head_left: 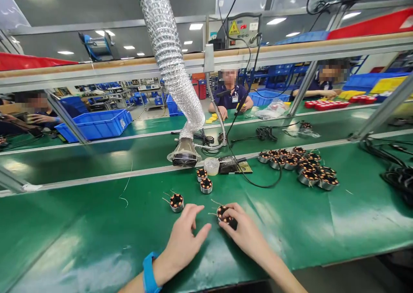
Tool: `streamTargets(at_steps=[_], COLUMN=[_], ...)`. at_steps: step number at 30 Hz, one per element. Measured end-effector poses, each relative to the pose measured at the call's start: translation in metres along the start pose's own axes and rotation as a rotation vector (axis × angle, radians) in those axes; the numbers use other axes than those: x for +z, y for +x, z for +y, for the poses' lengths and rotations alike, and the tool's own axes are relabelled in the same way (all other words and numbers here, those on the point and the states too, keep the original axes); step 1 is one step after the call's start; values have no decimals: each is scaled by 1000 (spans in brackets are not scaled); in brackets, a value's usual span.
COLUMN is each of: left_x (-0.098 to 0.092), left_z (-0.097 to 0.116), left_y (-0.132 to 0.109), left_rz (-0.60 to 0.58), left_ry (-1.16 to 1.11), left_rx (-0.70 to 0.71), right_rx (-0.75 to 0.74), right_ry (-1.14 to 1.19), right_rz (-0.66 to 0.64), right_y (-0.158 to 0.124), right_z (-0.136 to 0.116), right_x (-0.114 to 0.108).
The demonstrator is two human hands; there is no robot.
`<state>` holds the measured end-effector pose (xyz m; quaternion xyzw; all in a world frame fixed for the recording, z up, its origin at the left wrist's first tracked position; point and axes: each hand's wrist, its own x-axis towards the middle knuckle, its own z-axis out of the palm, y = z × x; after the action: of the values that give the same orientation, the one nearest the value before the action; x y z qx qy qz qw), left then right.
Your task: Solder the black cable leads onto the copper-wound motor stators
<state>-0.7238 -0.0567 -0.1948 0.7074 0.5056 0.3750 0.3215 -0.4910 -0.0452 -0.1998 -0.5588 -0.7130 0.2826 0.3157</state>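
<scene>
My right hand (240,226) grips a motor stator (222,213), a ring of copper coils with thin wire leads pointing left. Fingers and thumb cover part of it. Close by on the left, my left hand (185,235) is held above the green mat with thumb and fingers apart and nothing between them. Just beyond its fingertips a single stator (177,202) rests on the mat, its leads toward the upper left. Farther back stand two more stators, a nearer one (206,185) and a farther one (201,174), side by side.
A cluster of several stators (309,172) lies at the back right. A fume-extraction hood (185,153) hangs from a foil duct beside a tape roll (211,166). A black cable (258,185) loops onto the mat. Co-workers sit across the bench; a blue bin (97,124) stands left.
</scene>
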Motion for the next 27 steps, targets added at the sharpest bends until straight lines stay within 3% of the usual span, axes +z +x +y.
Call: streamTargets(at_steps=[4,10,12,18,23,27], left_x=[21,17,20,33,16,8], left_z=[3,-8,-7,-7,-20,-22], left_y=[12,21,25,35,36,37], left_rz=[-82,-128,-151,-208,-140,-263], left_ry=[-67,-207,-278,-356,-84,-142], left_rx=[-55,-242,-277,-255,-96,-124], right_rx=[-32,-84,-108,-150,-162,-167], right_ry=[77,122,133,104,104,97], right_rz=[-101,86,95,66,82,91], right_y=[-18,-29,-29,-31,-33,-33], right_z=[-14,-1,2,6,9,8], right_x=[6,24,28,31,31,30])
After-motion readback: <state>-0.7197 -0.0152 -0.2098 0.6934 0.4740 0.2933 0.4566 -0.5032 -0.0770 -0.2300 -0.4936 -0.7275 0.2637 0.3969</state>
